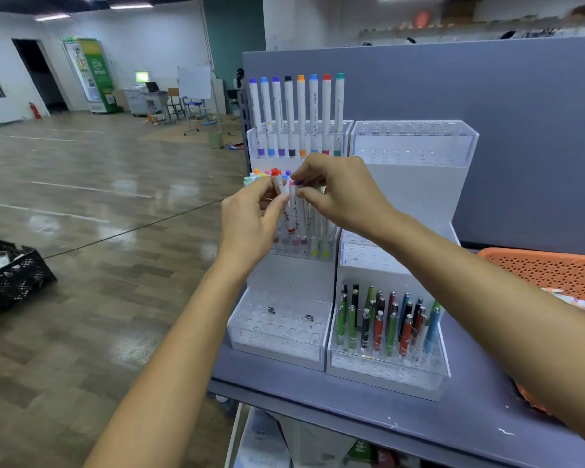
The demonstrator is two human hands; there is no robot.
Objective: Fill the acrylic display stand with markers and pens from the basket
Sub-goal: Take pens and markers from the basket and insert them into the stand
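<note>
Two bare forearms reach in from six o'clock over a grey surface (470, 410).

Nearest on it, at five o'clock, the lowest tier of the right acrylic display stand (416, 184) holds a cluster of clip pens (389, 322) in green, red, blue and black, standing upright in its holes. Just beside it, the left acrylic display stand (284, 271) has a bottom tier of mostly open holes.

At three o'clock an orange perforated basket (547, 271), the supply, lies within easy reach of the right arm.

At the centre both hands meet at the left stand's middle tier, partly filled with white-barrelled markers. The left hand (250, 224) grips a red-capped marker (277, 179) upright, fingers (277, 204) curled round its barrel, probably keeping it ready for a hole. The right hand (341, 194) pinches the top of a purple-capped marker (298, 182) between thumb and forefinger, seemingly guiding it straight down into its slot.

At twelve o'clock the top tier carries a full row of eight markers (301, 113), coloured caps up so the shades can be read.

Behind stands a grey partition (520, 130). Far off at nine o'clock a black crate (14, 271) sits on the floor.
</note>
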